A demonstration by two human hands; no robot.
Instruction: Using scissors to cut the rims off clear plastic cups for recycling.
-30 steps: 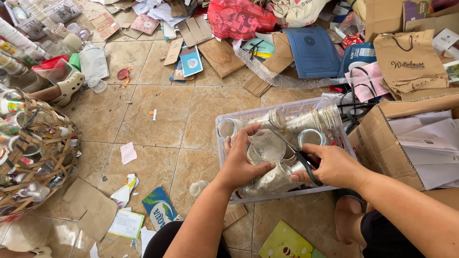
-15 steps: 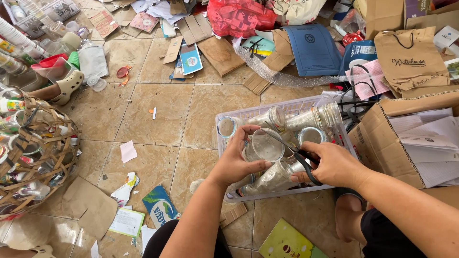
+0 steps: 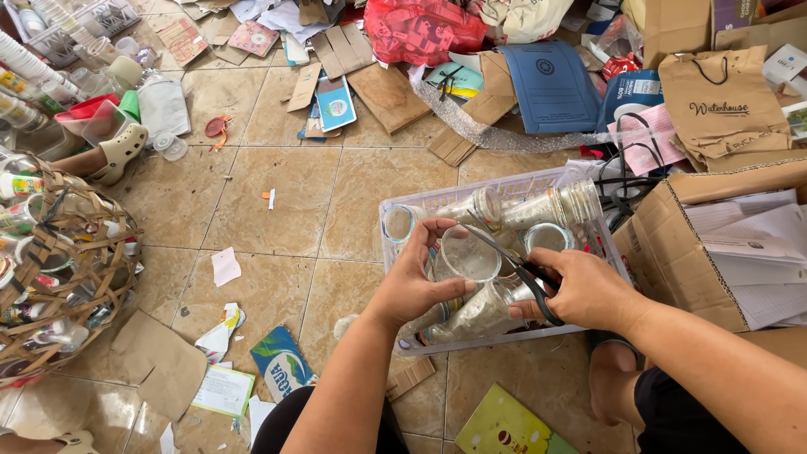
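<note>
My left hand [image 3: 418, 282] grips a clear plastic cup [image 3: 465, 255] and holds it over a white plastic crate [image 3: 471, 199] on the tiled floor. In my right hand [image 3: 582, 290] is a pair of black-handled scissors [image 3: 514, 266]; its blades reach across the cup's rim. Several more clear plastic cups [image 3: 538, 210] lie stacked on their sides inside the crate, under and behind both hands.
A woven basket [image 3: 63, 277] full of bottles stands at the left. An open cardboard box [image 3: 698, 252] with papers sits right of the crate. Paper scraps, cardboard pieces, a blue folder [image 3: 551, 84], a brown paper bag [image 3: 723, 109] and a red bag [image 3: 420, 29] litter the floor beyond.
Both hands stay over the crate with the cup and scissors; the cup has turned slightly in my left hand and the scissors have shifted along its rim.
</note>
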